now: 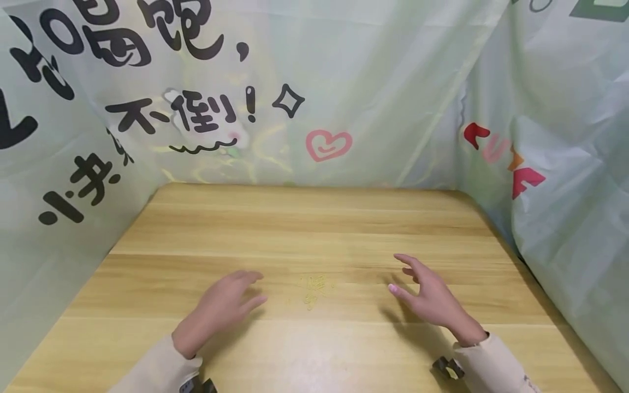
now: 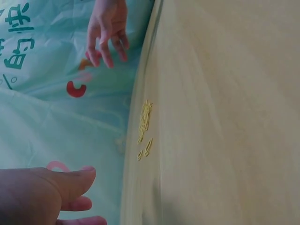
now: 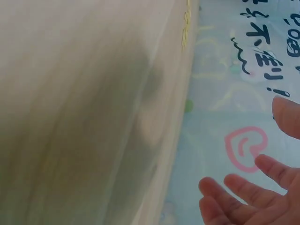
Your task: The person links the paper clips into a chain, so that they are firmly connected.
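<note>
A small pile of thin yellow loops, which look like rubber bands (image 1: 314,289), lies loose on the wooden table (image 1: 304,234) between the two hands. In the left wrist view several of these bands (image 2: 145,119) cluster together, with a couple lying slightly apart. My left hand (image 1: 223,305) hovers over the table to the left of the pile, its fingers relaxed and holding nothing. To the right of the pile my right hand (image 1: 432,297) is raised over the wood, thumb and fingers spread, also holding nothing. The right wrist view shows its fingers (image 3: 248,194) loosely extended.
A pale green printed curtain (image 1: 393,82) hangs behind the table and along both sides, with dark lettering and a pink heart (image 1: 329,145). Dark wrist devices (image 1: 448,368) sit at the cuffs of both light sleeves (image 1: 491,363).
</note>
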Action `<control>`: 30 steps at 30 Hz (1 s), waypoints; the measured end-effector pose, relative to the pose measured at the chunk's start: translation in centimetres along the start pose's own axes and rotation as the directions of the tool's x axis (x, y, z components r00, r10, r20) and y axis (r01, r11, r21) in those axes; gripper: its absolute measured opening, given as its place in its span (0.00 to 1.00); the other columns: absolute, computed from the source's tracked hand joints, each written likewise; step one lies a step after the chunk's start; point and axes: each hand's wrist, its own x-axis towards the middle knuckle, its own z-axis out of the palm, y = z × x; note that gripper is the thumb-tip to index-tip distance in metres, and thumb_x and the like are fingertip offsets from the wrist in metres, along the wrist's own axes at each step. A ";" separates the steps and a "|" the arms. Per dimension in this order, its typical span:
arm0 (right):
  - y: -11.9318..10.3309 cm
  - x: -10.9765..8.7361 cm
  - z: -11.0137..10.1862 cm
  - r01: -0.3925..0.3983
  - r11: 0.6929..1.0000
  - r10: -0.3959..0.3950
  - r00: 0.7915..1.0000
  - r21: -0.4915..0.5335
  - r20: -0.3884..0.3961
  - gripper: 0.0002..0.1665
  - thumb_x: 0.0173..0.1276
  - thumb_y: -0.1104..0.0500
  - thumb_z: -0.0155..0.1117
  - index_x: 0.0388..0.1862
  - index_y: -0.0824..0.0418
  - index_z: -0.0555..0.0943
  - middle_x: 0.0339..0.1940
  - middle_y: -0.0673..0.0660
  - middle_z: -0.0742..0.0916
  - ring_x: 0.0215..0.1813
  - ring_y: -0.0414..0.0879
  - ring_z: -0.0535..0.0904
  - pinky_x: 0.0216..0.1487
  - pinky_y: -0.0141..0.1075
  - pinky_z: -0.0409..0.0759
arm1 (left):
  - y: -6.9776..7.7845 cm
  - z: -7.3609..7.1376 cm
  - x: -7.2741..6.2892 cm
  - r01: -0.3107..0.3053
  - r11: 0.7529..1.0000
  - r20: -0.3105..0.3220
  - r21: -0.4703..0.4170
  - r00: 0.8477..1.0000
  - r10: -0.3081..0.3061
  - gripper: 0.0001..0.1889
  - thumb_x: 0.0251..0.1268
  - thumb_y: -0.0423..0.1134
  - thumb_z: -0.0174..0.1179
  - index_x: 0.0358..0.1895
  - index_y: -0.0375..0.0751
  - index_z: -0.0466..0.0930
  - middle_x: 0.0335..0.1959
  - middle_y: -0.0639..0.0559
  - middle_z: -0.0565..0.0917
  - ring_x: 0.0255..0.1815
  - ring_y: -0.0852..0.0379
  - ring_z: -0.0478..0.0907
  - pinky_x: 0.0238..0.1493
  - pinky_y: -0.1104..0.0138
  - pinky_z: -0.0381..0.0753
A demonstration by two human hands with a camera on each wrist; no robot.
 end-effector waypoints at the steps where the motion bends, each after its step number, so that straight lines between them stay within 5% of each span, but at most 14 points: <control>1: 0.0 0.2 0.1 0.002 1.000 -0.002 1.000 0.005 0.005 0.36 0.66 0.56 0.68 0.69 0.65 0.65 0.64 0.71 0.74 0.56 0.67 0.77 0.53 0.59 0.75 | 0.0 0.0 0.3 -0.008 1.000 0.012 -0.004 1.000 0.008 0.20 0.64 0.45 0.64 0.54 0.36 0.79 0.52 0.41 0.82 0.52 0.42 0.79 0.53 0.49 0.78; 10: -0.2 2.9 1.5 0.084 0.992 -0.087 0.996 0.094 0.034 0.25 0.67 0.59 0.67 0.59 0.68 0.73 0.55 0.67 0.81 0.46 0.55 0.84 0.47 0.49 0.81 | 0.6 -0.1 2.5 -0.097 0.994 0.091 -0.040 0.991 0.100 0.16 0.62 0.41 0.66 0.48 0.35 0.81 0.42 0.44 0.85 0.42 0.49 0.82 0.44 0.55 0.82; 19: -0.7 4.4 3.0 0.075 0.992 -0.094 0.978 0.106 0.189 0.24 0.69 0.57 0.65 0.58 0.67 0.74 0.51 0.65 0.83 0.45 0.52 0.83 0.47 0.46 0.82 | 0.8 0.9 3.3 -0.204 0.976 0.163 -0.079 0.963 0.215 0.11 0.59 0.39 0.68 0.42 0.37 0.84 0.37 0.48 0.85 0.35 0.56 0.81 0.37 0.65 0.81; 30: -2.0 5.1 4.3 0.118 0.989 -0.143 0.933 0.094 0.329 0.23 0.69 0.57 0.64 0.59 0.67 0.75 0.52 0.63 0.82 0.46 0.53 0.82 0.47 0.45 0.81 | 1.6 1.6 3.6 -0.202 0.977 0.257 -0.073 0.942 0.214 0.10 0.57 0.40 0.68 0.41 0.41 0.86 0.40 0.51 0.86 0.40 0.55 0.81 0.43 0.62 0.82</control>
